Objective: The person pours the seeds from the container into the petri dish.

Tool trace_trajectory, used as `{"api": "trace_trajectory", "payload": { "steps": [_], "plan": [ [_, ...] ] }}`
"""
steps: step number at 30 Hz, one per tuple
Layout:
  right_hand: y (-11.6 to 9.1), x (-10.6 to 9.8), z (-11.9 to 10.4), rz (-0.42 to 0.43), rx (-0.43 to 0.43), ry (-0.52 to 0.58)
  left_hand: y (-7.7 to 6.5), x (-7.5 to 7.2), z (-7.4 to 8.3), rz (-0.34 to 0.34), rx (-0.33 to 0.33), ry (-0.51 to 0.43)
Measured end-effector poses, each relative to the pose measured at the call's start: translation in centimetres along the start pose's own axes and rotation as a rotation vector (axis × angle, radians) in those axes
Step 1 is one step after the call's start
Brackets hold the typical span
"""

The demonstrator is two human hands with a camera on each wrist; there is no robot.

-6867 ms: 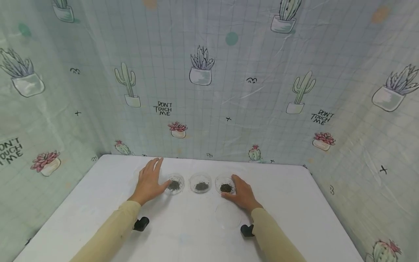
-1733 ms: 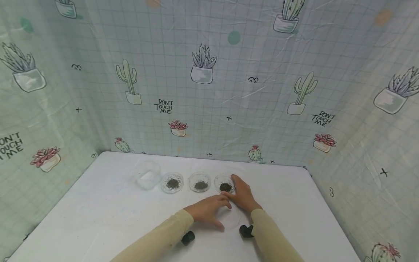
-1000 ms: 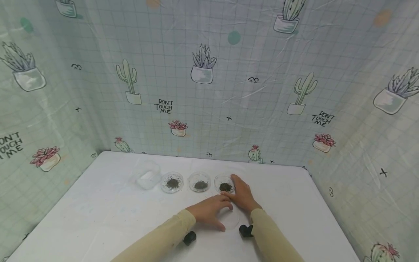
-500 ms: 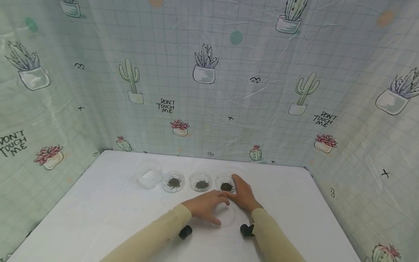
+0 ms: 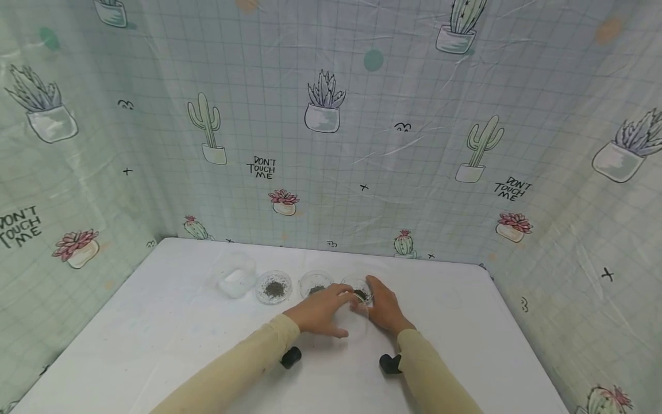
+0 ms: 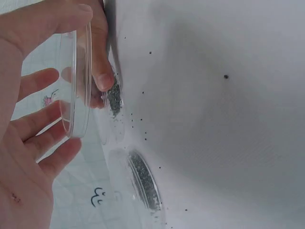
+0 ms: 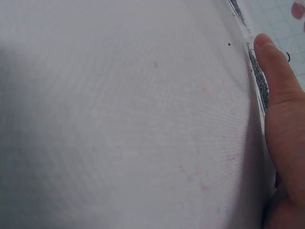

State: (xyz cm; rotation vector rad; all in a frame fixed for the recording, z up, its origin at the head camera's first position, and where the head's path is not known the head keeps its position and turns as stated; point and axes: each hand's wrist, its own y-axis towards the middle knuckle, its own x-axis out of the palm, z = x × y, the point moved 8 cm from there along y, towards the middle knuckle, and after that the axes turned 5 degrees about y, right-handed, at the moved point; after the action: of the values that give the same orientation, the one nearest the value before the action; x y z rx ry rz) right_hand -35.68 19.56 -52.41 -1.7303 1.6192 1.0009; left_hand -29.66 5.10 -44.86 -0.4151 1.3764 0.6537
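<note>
My left hand (image 5: 318, 312) holds a clear petri dish lid (image 6: 82, 107) by its edge, thumb on one side and fingertips on the other. The lid stands tilted above the white table, close in front of the right-hand petri dish (image 5: 350, 282). That dish holds dark dried flakes, and my right hand (image 5: 385, 305) grips it between thumb and fingers. Part of it is hidden behind my left fingers. Beside it, the middle petri dish (image 5: 314, 279) with dark bits is partly covered by my left hand. A third petri dish (image 5: 274, 287) with dark flakes sits further left.
Clear lids or dishes (image 5: 235, 277), hard to make out, lie at the left end of the row. Several dark crumbs are scattered on the white table (image 5: 455, 322). A patterned curtain (image 5: 331, 161) encloses the back and sides.
My left hand, earlier by the left dish, went to the lid lying in front of the right dish. It has since lifted the lid and moved it toward that dish. My right hand stays put.
</note>
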Motion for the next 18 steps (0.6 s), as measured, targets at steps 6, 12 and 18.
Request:
{"api": "trace_trajectory", "payload": {
  "steps": [6, 12, 18],
  "plan": [
    [-0.2, -0.1, -0.1, 0.013, 0.003, 0.028, 0.4, -0.7, -0.4, 0.047, -0.028, 0.003],
    [-0.5, -0.4, -0.4, 0.031, -0.047, 0.008, 0.9, -1.5, -0.7, 0.127, -0.06, 0.084],
    [-0.7, -0.6, -0.3, 0.037, -0.084, -0.004, 1.2, -1.8, -1.0, 0.156, -0.132, 0.136]
  ]
}}
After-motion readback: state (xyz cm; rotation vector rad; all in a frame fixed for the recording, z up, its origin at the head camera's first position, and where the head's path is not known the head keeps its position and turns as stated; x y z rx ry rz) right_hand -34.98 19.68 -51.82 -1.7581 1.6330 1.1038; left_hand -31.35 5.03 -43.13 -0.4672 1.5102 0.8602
